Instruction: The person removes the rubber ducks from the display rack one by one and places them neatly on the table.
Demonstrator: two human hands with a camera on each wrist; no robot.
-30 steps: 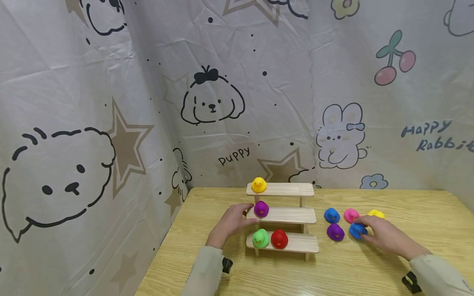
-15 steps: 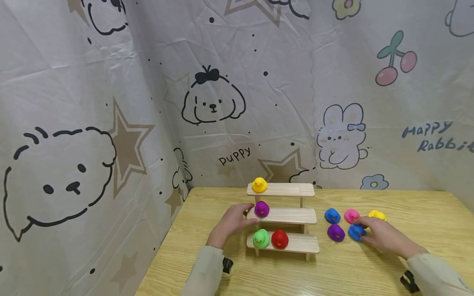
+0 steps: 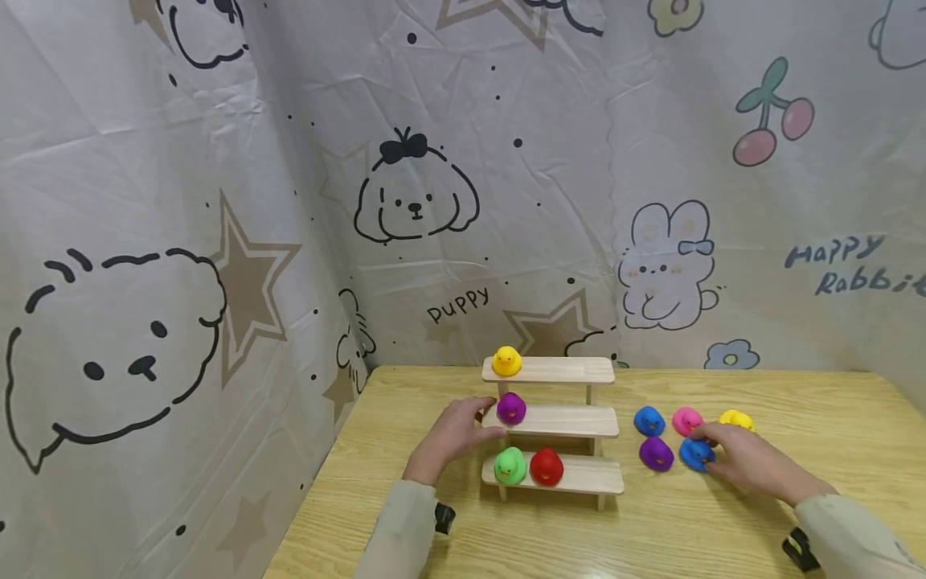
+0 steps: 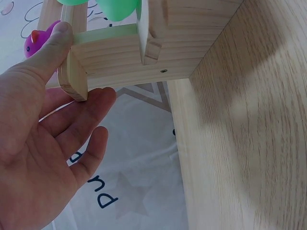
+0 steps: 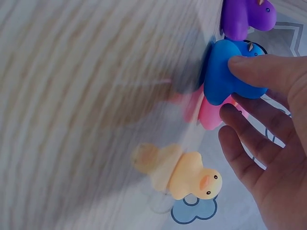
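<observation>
My left hand (image 3: 454, 436) holds the left end of the middle board of a three-tier wooden shelf (image 3: 575, 421), thumb on top and fingers beneath in the left wrist view. Beside the thumb sits a magenta-purple rubber duck (image 3: 511, 409). On the top board stands a yellow duck (image 3: 507, 362); the bottom board bears a green duck (image 3: 510, 466) and a red duck (image 3: 546, 467). Right of the shelf, my right hand (image 3: 760, 462) pinches a blue rubber duck (image 5: 223, 72) between thumb and fingers. It appears to rest on the table.
Around my right hand on the wooden table (image 3: 680, 531) are another blue duck (image 3: 649, 421), a purple duck (image 3: 657, 454), a pink duck (image 3: 687, 420) and a yellow duck (image 3: 736, 420). A printed cloth (image 3: 550, 225) hangs behind the table and along its left side.
Over the last second my right hand has shifted very slightly left with the blue duck turning a little. My left hand stays in place on the shelf.
</observation>
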